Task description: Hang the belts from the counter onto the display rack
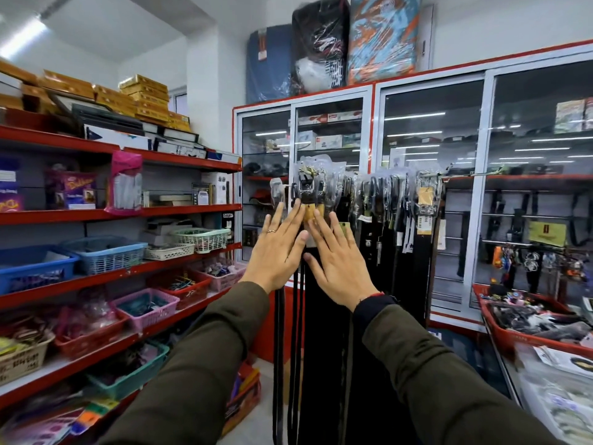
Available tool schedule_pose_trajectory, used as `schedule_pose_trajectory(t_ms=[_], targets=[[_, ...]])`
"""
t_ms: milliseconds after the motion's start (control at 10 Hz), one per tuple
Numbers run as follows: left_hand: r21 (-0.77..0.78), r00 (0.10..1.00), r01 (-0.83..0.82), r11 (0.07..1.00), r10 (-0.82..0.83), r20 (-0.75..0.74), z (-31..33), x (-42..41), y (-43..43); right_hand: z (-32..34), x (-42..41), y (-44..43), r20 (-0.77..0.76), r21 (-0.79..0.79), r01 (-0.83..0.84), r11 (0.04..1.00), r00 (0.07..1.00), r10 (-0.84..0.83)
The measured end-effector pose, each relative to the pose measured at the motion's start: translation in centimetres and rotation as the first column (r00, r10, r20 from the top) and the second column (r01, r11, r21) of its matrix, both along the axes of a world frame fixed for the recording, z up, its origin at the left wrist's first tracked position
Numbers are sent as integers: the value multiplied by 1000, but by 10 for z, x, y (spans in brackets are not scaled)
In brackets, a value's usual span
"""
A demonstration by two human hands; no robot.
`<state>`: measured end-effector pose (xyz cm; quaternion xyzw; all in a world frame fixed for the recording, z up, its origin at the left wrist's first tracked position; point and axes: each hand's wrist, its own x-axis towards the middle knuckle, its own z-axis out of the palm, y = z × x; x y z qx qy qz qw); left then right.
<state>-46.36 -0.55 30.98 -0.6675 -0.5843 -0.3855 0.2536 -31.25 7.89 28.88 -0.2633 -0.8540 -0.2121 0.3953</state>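
Observation:
Several black belts (pixel 324 332) hang straight down from the display rack (pixel 462 176), their buckles in clear plastic sleeves near the top. My left hand (pixel 277 250) lies flat with fingers spread, its fingertips against the left group of belts just below the buckles. My right hand (pixel 338 260) is also flat and spread, pressed on the belts beside it. Neither hand holds anything. More packaged belts (pixel 401 213) hang along the rack to the right.
Red shelves (pixel 112 277) with plastic baskets of small goods run along the left. Glass-door cabinets (pixel 430 162) stand behind the rack. A red basket (pixel 500 329) of goods and a glass counter (pixel 552 380) with packaged items sit at the right.

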Motion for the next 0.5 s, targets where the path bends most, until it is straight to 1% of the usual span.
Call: schedule_pose_trajectory(t_ms=[100, 200, 300, 400, 500], targets=[[-37, 999, -24, 999, 23, -37, 2, 1, 13, 1, 0, 10, -9, -33, 43, 999, 999, -43], [-67, 999, -33, 997, 32, -18, 2, 1, 22, 1, 0, 15, 22, -41, 67, 997, 998, -66], [-59, 999, -35, 998, 34, -18, 0, 3, 23, 1, 1, 16, 17, -54, 60, 997, 998, -59], [-41, 999, -33, 999, 33, 8, -2, 9, 14, -1, 7, 3, -3, -84, 18, 996, 1000, -18], [36, 997, -72, 997, 72, 3, -7, 25, 9, -1, 24, -10, -81, -118, -40, 992, 996, 30]])
